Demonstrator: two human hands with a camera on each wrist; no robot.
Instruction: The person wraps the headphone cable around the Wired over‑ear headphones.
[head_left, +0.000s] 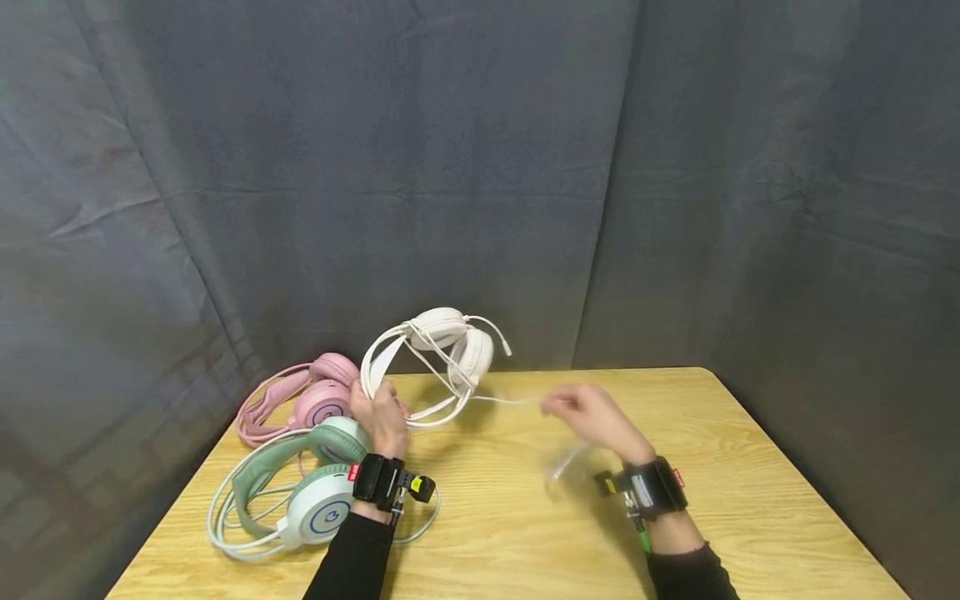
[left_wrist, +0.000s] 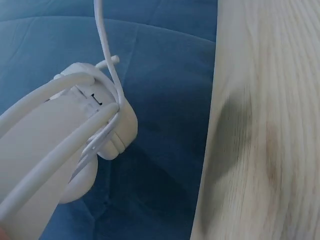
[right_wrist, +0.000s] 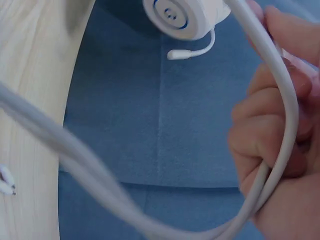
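White headset (head_left: 472, 360) aloft over worktop (head_left: 502, 525), toward far edge; left hand (head_left: 384, 421), fingers curled round headband (left_wrist: 40, 135). Right hand (head_left: 597, 418) over worktop's right half, fingers wrapped about white cable (right_wrist: 291, 105). On worktop's left side, green headset (head_left: 322, 506); at far-left corner, pink headset (head_left: 318, 402). Grey curtain (head_left: 412, 167) behind worktop.

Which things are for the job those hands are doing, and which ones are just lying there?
For the job:
- white headphones, held by the left hand
- their white cable, gripped in the right hand

Just lying there:
- pink headphones, farther back on the table
- pale green headphones, in front of the pink ones
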